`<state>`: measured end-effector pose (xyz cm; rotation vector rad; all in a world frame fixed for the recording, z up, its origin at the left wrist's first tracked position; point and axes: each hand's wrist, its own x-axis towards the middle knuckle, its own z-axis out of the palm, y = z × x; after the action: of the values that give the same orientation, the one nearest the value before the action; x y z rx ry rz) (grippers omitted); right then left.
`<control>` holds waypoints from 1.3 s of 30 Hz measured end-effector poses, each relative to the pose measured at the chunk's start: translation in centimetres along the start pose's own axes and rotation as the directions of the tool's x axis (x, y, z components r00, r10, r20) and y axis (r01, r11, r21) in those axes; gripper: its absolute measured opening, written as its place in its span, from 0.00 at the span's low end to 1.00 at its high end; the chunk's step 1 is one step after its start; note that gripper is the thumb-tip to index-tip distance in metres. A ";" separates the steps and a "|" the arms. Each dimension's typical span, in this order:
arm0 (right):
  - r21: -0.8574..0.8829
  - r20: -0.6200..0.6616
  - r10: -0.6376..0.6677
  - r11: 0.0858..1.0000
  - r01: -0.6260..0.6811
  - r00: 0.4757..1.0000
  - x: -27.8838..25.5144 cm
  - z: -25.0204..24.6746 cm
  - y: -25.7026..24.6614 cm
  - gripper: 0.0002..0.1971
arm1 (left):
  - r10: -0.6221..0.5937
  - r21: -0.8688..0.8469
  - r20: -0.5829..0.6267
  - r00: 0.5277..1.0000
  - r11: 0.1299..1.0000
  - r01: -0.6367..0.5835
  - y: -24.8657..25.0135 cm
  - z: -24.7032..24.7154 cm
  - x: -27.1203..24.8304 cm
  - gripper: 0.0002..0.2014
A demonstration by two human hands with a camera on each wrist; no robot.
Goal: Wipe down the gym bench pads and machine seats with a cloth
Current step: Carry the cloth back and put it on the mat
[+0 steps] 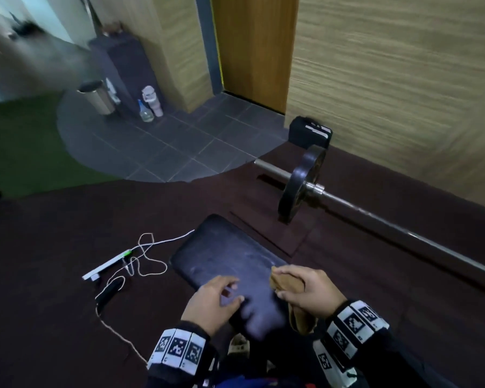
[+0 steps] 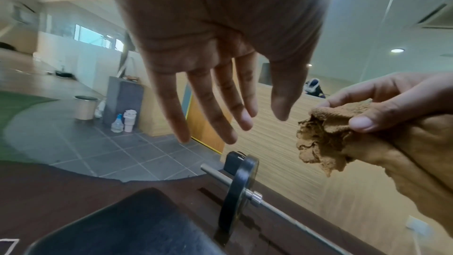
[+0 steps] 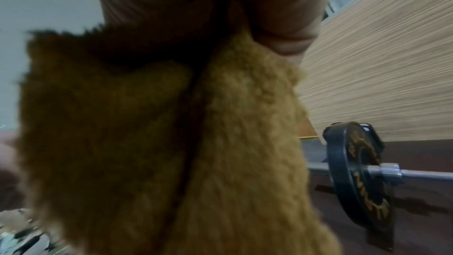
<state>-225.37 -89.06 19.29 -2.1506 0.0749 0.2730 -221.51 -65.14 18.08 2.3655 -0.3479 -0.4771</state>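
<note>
- cloth (image 1: pixel 287 282): tan-brown, fuzzy
- bench pad (image 1: pixel 230 261): black, pale scuff streaks
- weight plate (image 1: pixel 300 183): black, gold lettering
- wall (image 1: pixel 403 79): light wood grain
- wristbands (image 1: pixel 178 350): black-and-white square codes
- floor (image 1: pixel 53 247): dark brown

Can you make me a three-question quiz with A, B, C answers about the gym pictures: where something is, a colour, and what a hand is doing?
1. Where does the barbell lie?
A. on the bench pad
B. on the floor beside the wooden wall
C. in the bin

2. What colour is the cloth?
A. blue
B. white
C. brown

3. What is the left hand doing?
A. hovering open over the bench pad
B. gripping the cloth
C. lifting the barbell

Answers:
1 B, its weight plate stands on the dark floor along the wall.
2 C, it looks golden brown.
3 A, its fingers are spread and empty; the right hand grips the cloth.
</note>
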 end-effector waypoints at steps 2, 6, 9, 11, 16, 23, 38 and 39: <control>0.021 0.023 -0.041 0.999 0.040 0.999 0.7 0.8 -1.1 0.22 | -0.033 -0.027 -0.052 0.998 0.999 0.032 -1.0 -0.6 -1.2 0.16; 0.039 0.124 -0.112 0.993 0.107 0.986 2.3 3.3 -3.8 0.21 | -0.125 -0.097 -0.128 0.984 0.989 0.113 -3.4 -1.8 -4.0 0.17; 0.017 0.203 -0.169 0.985 0.169 0.965 3.4 5.9 -5.8 0.21 | -0.212 -0.140 -0.185 0.960 0.972 0.188 -5.3 -2.9 -6.4 0.16; 0.008 0.261 -0.178 0.983 0.182 0.949 4.1 7.8 -7.4 0.21 | -0.266 -0.193 -0.208 0.941 0.955 0.227 -6.6 -3.9 -8.2 0.15; -0.049 0.436 -0.226 0.961 0.274 0.871 5.8 14.0 -12.2 0.21 | -0.419 -0.292 -0.294 0.859 0.895 0.337 -10.7 -7.0 -13.4 0.15; 0.002 0.611 -0.336 0.906 0.423 0.717 7.3 24.3 -19.8 0.22 | -0.586 -0.308 -0.332 0.739 0.808 0.502 -17.3 -11.8 -20.8 0.15; 0.052 0.822 -0.334 0.851 0.523 0.461 14.3 40.0 -32.2 0.22 | -0.734 -0.472 -0.456 0.503 0.679 0.562 -27.6 -20.6 -25.1 0.15; 0.052 0.832 -0.328 0.850 0.525 0.448 15.3 41.0 -33.1 0.22 | -0.739 -0.473 -0.455 0.497 0.673 0.568 -28.4 -21.6 -24.7 0.15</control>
<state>-212.12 -35.82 20.72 -1.9397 -1.0987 0.9954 -231.11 -22.83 19.88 2.1483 0.9402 -0.0267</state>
